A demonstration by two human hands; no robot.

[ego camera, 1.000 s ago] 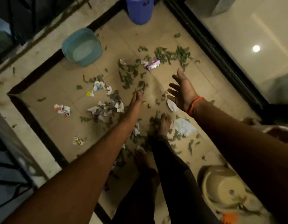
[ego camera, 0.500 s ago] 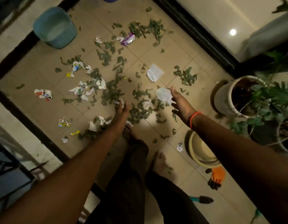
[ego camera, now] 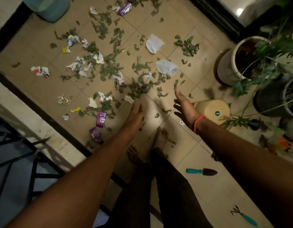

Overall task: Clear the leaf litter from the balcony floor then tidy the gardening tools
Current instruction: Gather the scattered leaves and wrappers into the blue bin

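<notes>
1. Both your hands hold nothing: the left hand (ego camera: 136, 112) reaches out with fingers straight and together, and the right hand (ego camera: 183, 106), with an orange band at the wrist, has its fingers spread and relaxed above the floor (ego camera: 183, 22).
2. Since a second ago your view has swung right and down. The blue tub (ego camera: 47, 7) has slid to the top-left edge, and the plants (ego camera: 265, 51) and their pots have come into sight on the right.
3. The leaves (ego camera: 109, 69) lie where they did, scattered over the tiles ahead of your feet, mixed with crumpled paper (ego camera: 40, 71), purple wrappers (ego camera: 101, 118) and two white plastic pieces (ego camera: 166, 67). None has been gathered, so I judge the clearing not yet started.
4. The swing also brings the tools into view. A trowel (ego camera: 201, 171) with a teal handle lies on the floor just right of your legs, a small teal rake (ego camera: 244, 217) lies nearer the bottom edge, and an orange glove (ego camera: 280, 143) sits by the pots. An upturned cream pot (ego camera: 211, 111) lies just beyond your right wrist.
5. You now have litter and tools in one view. My reading is that you are still surveying; the litter comes first, and the tub looks a likely place for it.
</notes>
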